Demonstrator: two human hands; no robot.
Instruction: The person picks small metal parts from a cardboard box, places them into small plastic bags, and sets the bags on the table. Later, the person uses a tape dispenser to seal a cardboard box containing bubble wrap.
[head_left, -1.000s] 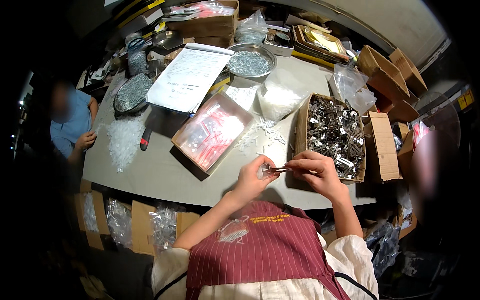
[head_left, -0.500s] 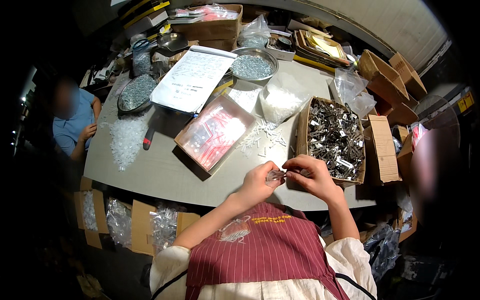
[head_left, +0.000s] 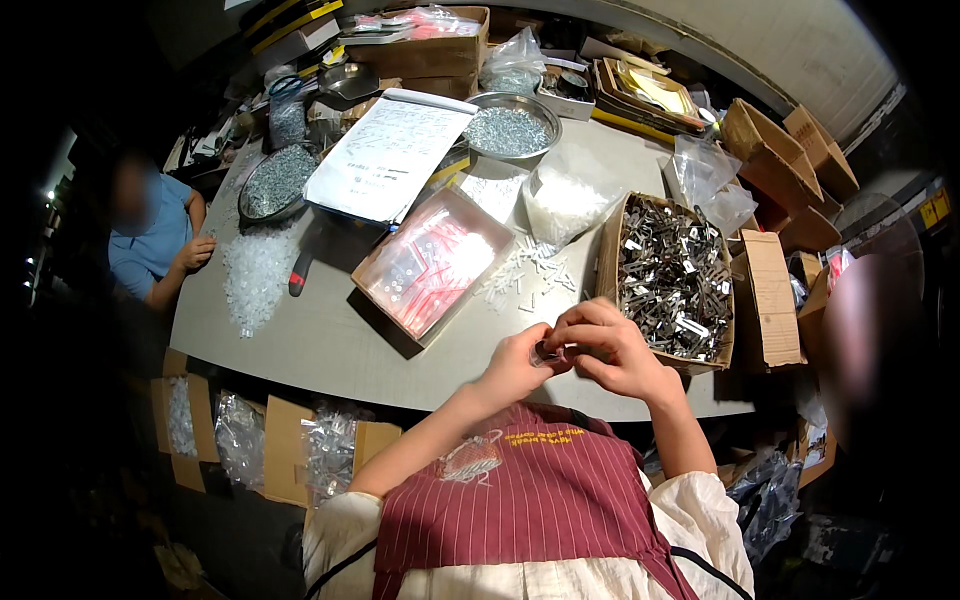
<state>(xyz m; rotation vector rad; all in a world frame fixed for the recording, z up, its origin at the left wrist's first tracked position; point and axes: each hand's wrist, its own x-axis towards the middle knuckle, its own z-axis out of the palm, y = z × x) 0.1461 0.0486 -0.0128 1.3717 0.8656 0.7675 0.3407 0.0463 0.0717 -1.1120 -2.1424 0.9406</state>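
Observation:
Close to the table's front edge, my left hand (head_left: 512, 366) is closed on a small clear plastic bag (head_left: 543, 354), in which something dark shows. My right hand (head_left: 612, 352) meets it from the other side, its fingers bent and pinched at the bag's mouth; what they hold is hidden by the fingers. Just beyond my right hand stands a cardboard box (head_left: 609, 250) heaped with dark and silvery metal clip-like parts (head_left: 675, 275). Small white plastic pegs (head_left: 535, 272) lie scattered ahead of my hands. Left of them is an open box (head_left: 376, 282) of small bags with red edges (head_left: 440, 265).
A clear bag of white pieces (head_left: 566, 203) sits behind the pegs. Farther back are metal bowls of screws (head_left: 508, 130) (head_left: 275, 185) and a written notepad (head_left: 385, 155). A pile of translucent pieces (head_left: 255, 285) lies at left, near a person in blue (head_left: 155, 235).
My right hand has moved in closer to the left, its fingers now curled over the bag's mouth. At left, the other person's hand has shifted toward the table.

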